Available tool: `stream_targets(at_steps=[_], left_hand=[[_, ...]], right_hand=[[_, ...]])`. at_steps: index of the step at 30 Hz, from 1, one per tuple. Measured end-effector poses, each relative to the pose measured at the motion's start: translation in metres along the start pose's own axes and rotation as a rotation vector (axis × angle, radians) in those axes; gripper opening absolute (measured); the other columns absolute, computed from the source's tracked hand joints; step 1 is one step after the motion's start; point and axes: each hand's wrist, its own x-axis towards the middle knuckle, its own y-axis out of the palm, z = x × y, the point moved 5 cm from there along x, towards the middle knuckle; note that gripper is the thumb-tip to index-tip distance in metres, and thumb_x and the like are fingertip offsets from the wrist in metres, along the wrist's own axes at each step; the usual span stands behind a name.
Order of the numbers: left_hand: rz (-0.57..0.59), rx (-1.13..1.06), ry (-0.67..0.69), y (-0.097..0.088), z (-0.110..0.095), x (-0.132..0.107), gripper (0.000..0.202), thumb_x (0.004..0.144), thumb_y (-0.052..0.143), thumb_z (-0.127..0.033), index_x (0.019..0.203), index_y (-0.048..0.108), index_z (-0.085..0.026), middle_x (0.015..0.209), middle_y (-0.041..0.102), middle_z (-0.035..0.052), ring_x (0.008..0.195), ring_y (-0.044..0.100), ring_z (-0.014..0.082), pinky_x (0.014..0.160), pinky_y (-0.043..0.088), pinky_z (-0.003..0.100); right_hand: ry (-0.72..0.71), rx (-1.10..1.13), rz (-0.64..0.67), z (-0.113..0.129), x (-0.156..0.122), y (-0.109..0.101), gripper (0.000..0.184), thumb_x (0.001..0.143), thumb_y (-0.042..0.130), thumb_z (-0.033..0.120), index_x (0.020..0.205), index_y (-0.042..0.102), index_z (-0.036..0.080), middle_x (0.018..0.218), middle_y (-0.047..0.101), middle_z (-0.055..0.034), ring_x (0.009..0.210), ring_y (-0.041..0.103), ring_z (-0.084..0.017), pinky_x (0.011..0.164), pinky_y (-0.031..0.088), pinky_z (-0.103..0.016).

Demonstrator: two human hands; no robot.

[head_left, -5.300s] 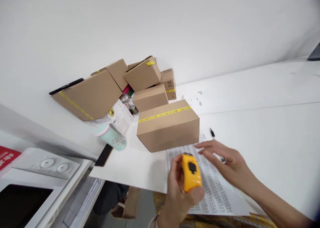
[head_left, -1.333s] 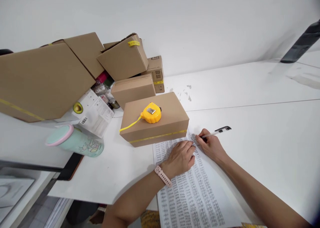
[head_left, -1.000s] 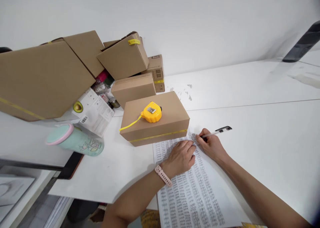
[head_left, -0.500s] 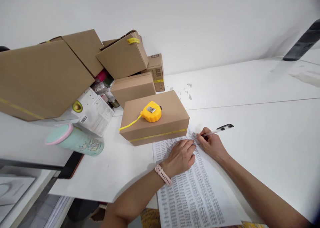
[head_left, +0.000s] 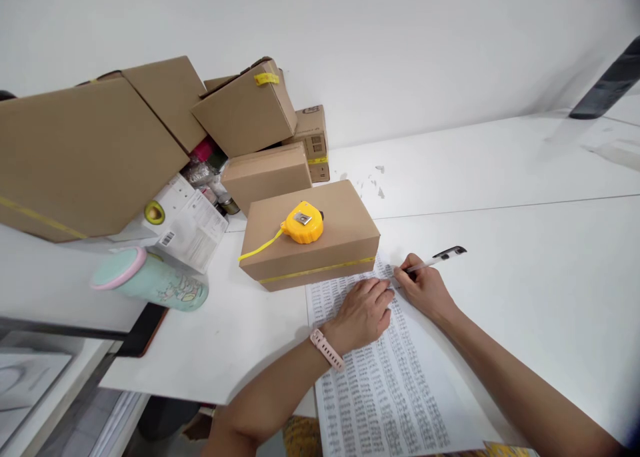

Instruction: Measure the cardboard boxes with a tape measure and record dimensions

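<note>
A printed sheet (head_left: 385,383) full of small rows of text lies on the white table (head_left: 525,257). My left hand (head_left: 363,313), a pink watch on its wrist, rests flat on the sheet with fingers stretched out. My right hand (head_left: 425,290) grips a pen (head_left: 435,259) with its tip on the top of the sheet. Just beyond both hands stands a brown cardboard box (head_left: 310,240) with a yellow strip along its front. A yellow tape measure (head_left: 303,222) lies on top of the box, a short length of tape pulled out to the left.
Several more cardboard boxes (head_left: 150,130) are heaped against the wall at the left, with white packets (head_left: 187,227) below them. A mint cup with a pink lid (head_left: 150,283) lies on its side beside a dark phone (head_left: 143,330). The table's front edge runs at lower left.
5.3 s ago my left hand held the tape measure; it now lies on the box. Over the last second the pen shifted slightly while both hands stayed on the sheet.
</note>
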Motion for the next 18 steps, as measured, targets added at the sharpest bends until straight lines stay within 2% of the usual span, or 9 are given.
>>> stream_targets(at_steps=[18], left_hand=[[-0.003, 0.01, 0.0, 0.0011, 0.0, -0.0006, 0.031, 0.095, 0.047, -0.021, 0.123, 0.057, -0.01, 0.134, 0.059, 0.0136, 0.125, 0.052, 0.0262, 0.108, 0.043, 0.04]], right_hand=[[0.012, 0.019, -0.016, -0.0025, 0.0016, 0.0018, 0.023, 0.082, 0.054, 0.039, 0.07, 0.041, 0.025, 0.045, 0.042, 0.0075, 0.043, 0.041, -0.013, 0.047, 0.032, -0.026]])
